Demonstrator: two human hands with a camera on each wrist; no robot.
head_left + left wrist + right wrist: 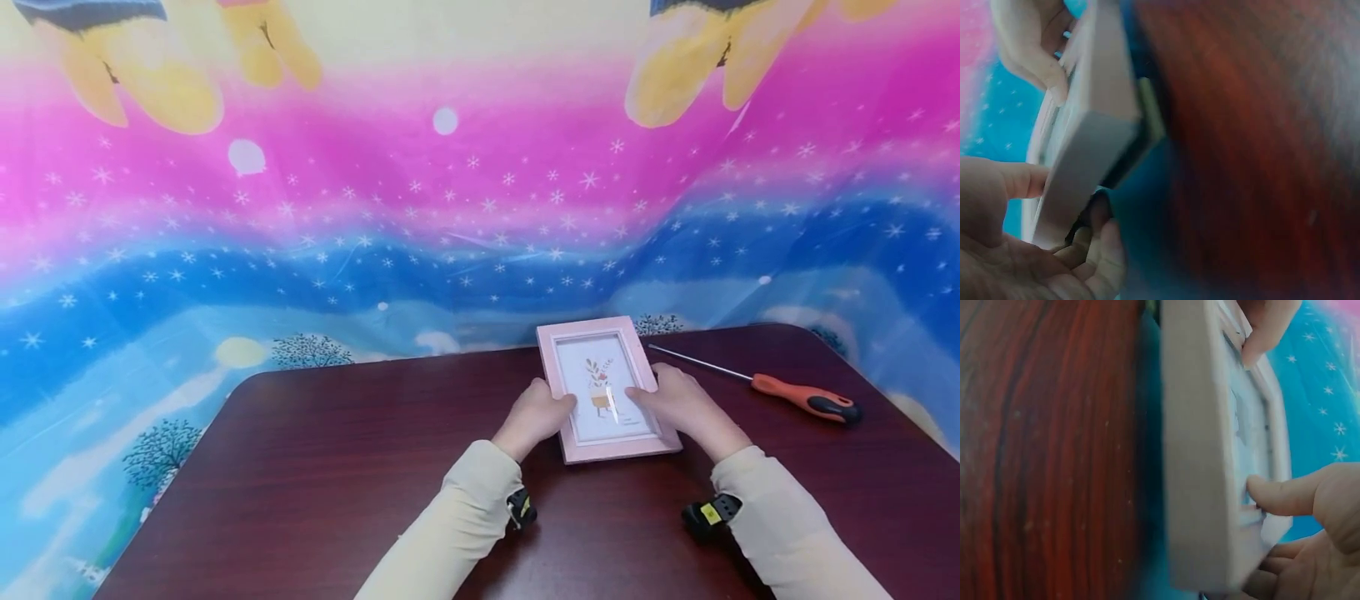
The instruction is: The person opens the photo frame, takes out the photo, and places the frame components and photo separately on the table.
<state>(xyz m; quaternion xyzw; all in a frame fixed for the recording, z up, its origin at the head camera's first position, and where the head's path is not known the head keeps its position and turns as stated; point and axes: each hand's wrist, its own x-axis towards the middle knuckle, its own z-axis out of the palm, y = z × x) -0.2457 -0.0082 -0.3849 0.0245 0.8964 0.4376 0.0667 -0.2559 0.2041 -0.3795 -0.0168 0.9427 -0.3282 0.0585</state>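
A pink picture frame (551,358) with a small plant print behind its clear front is held up, tilted, over the table. My left hand (534,417) grips its left side, thumb on the front border and fingers curled behind, as the left wrist view shows. Opposite it, my right hand (686,404) holds the right side, with the thumb (1285,495) reaching over the border onto the front pane. In the left wrist view a dark piece with a pale edge (1152,112) juts out from the back of the picture frame.
A screwdriver (798,396) with an orange and black handle lies to the right, its shaft pointing toward the picture frame. The dark red-brown table (337,467) ends at a colourful snowflake-patterned cloth (420,208) hanging behind it.
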